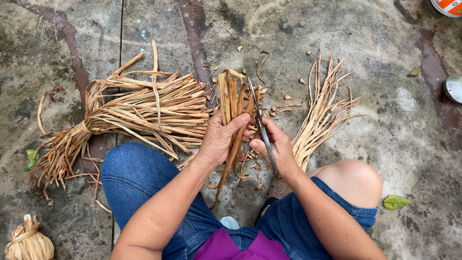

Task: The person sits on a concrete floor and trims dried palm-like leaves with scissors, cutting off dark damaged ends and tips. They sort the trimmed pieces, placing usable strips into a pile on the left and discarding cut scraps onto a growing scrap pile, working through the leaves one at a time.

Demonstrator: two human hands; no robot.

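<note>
The left hand (222,136) wraps around a small bunch of dried leaf strips (234,103), thumb pressed across the front and fingers curled behind, holding it upright above the concrete floor (385,110). The right hand (275,149) closes around the handles of the scissors (260,126), whose blades lie against the strips' upper ends. A tied bundle (134,113) rests to the left, a looser sheaf (322,115) to the right, with trimmings scattered between.

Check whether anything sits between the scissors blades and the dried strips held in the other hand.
Nothing visible does. The left hand grips the dried strips upright, and the scissors in the right hand lie directly against their right edge, with only the left thumb close beside the blades.
</note>
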